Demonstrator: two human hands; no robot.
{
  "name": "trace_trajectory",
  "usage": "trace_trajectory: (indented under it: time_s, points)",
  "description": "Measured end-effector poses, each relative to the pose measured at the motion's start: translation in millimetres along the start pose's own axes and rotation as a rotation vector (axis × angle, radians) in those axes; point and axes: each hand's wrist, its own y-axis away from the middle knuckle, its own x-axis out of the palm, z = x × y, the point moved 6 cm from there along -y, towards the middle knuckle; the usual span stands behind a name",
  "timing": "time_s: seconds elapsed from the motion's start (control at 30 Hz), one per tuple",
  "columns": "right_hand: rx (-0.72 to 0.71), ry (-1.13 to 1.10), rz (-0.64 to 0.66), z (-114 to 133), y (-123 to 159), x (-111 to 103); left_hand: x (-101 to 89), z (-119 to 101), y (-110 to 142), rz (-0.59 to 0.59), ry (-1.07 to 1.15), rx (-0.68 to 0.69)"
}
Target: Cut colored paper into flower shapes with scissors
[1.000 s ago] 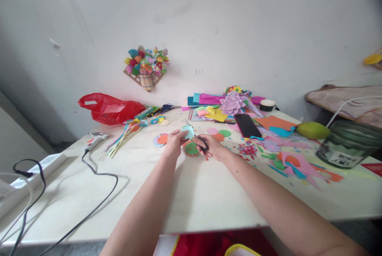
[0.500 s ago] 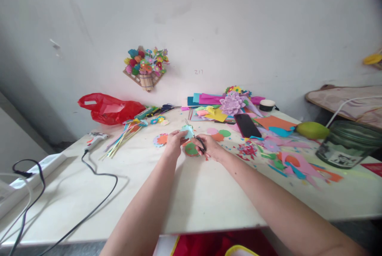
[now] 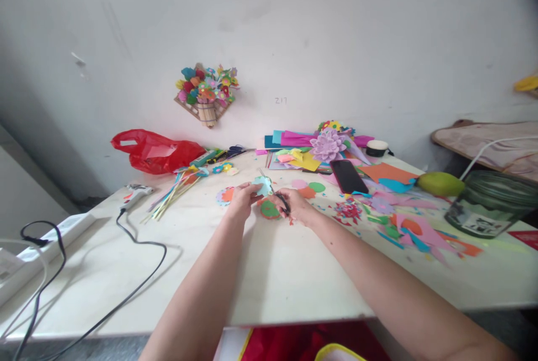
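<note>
Pinched in the fingers of my left hand (image 3: 246, 195) is a light blue scalloped paper flower (image 3: 262, 185). My right hand (image 3: 296, 206) is closed round the dark handles of a pair of scissors (image 3: 284, 202). The thin blades point up and to the left, beside the flower's right edge; whether they touch it I cannot make out. Below the hands lies a green disc (image 3: 269, 209) with an orange-red one under it. Left of my left hand, an orange and pale blue cut-out (image 3: 226, 197) lies partly hidden behind the fingers. Pink and green discs (image 3: 316, 187) lie beyond my right hand.
Paper scraps (image 3: 420, 232) and a glass jar (image 3: 491, 204) stand at the right, near a phone (image 3: 348, 176). A red plastic bag (image 3: 157, 152), thin sticks (image 3: 174, 195), a glue gun (image 3: 137, 195) with its cord and a power strip (image 3: 59, 237) lie at the left.
The blue flower has turned slightly and shifted a little left in my left hand. My right hand with the scissors has hardly moved.
</note>
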Motion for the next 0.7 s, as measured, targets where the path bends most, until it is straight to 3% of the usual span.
trace_trajectory:
  time_s: [0.7]
  points:
    - [0.106,0.110,-0.025,6.1,6.9,1.6,-9.5,-3.3,2.6,0.051,-0.019,-0.078]
